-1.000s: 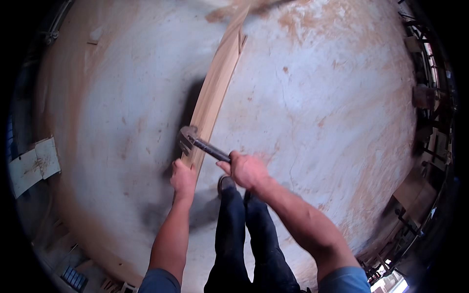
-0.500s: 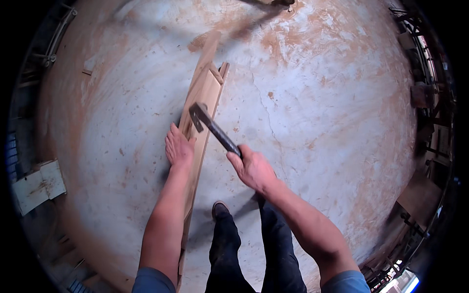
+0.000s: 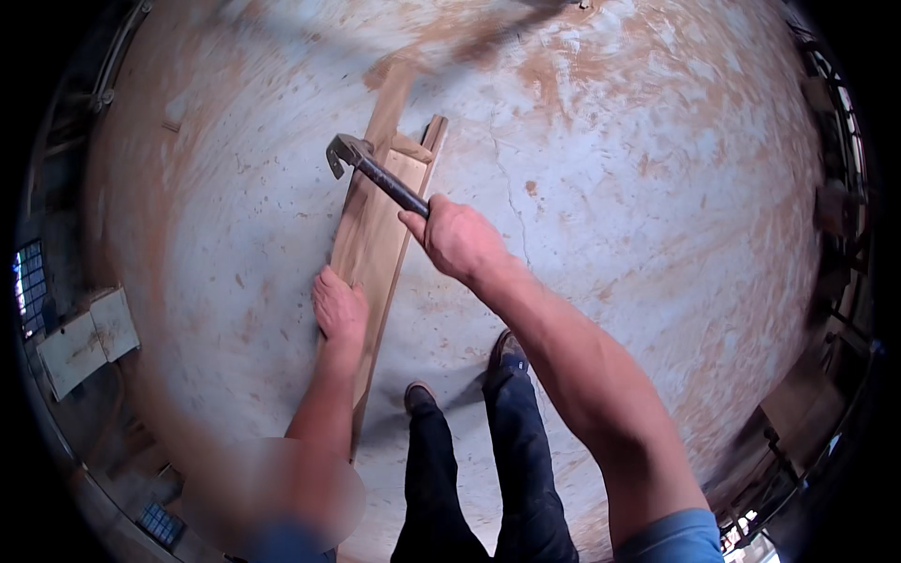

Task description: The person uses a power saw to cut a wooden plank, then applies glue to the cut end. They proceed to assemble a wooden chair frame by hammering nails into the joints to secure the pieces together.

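My right hand (image 3: 462, 239) is closed around the dark handle of a claw hammer (image 3: 389, 185). The hammer's metal head is over the far left part of a long, light-brown wooden frame (image 3: 380, 225); whether it touches the wood I cannot tell. Near its far end, a short crosspiece (image 3: 411, 147) joins the frame's two long sides, and the left side reaches farther away than the right. My left hand (image 3: 340, 305) grips the frame's left edge, thumb on the top face and fingers along the outer side. My left forearm covers part of its near end.
Stained, pale floor (image 3: 619, 235) surrounds the frame, with a crack running through it. My shoes (image 3: 508, 355) stand to the right of the wood. A whitish panel (image 3: 89, 342) is at the left rim, and dark racks and boards line the right rim.
The hammer and my right hand have moved farther away and to the left, towards the frame's far end. My left hand appears slightly nearer along the edge, still holding it.
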Motion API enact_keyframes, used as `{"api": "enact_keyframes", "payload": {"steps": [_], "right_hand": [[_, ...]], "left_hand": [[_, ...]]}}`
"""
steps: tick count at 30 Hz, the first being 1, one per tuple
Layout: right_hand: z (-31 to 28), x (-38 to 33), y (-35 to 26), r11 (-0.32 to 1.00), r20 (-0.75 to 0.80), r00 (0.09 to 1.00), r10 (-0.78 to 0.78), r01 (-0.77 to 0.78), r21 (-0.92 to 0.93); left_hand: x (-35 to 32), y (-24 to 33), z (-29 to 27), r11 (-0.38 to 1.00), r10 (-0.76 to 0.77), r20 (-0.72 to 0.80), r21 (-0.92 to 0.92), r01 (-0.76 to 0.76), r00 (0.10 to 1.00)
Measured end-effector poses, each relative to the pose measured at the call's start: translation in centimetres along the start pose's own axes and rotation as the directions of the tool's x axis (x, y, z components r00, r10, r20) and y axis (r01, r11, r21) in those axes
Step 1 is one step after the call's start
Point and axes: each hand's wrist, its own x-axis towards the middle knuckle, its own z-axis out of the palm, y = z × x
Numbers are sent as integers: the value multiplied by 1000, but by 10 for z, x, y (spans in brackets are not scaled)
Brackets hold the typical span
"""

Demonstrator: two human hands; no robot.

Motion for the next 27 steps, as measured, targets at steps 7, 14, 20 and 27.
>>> {"api": "enact_keyframes", "payload": {"steps": [7, 14, 20, 27], "right_hand": [[-30, -22, -33, 997, 35, 997, -76, 76, -18], [-21, 1, -22, 997, 67, 997, 31, -26, -78], [4, 4, 12, 991, 21, 1000, 2, 1, -136], [26, -29, -6, 992, -14, 999, -37, 35, -125]], "left_hand": [[0, -10, -2, 999, 10, -34, -43, -12, 999], [-2, -7, -3, 997, -30, 32, -69, 32, 999], [5, -9, 0, 993, -37, 89, -104, 47, 995], [-89, -133, -8, 970, -65, 185, -218, 105, 981]]}}
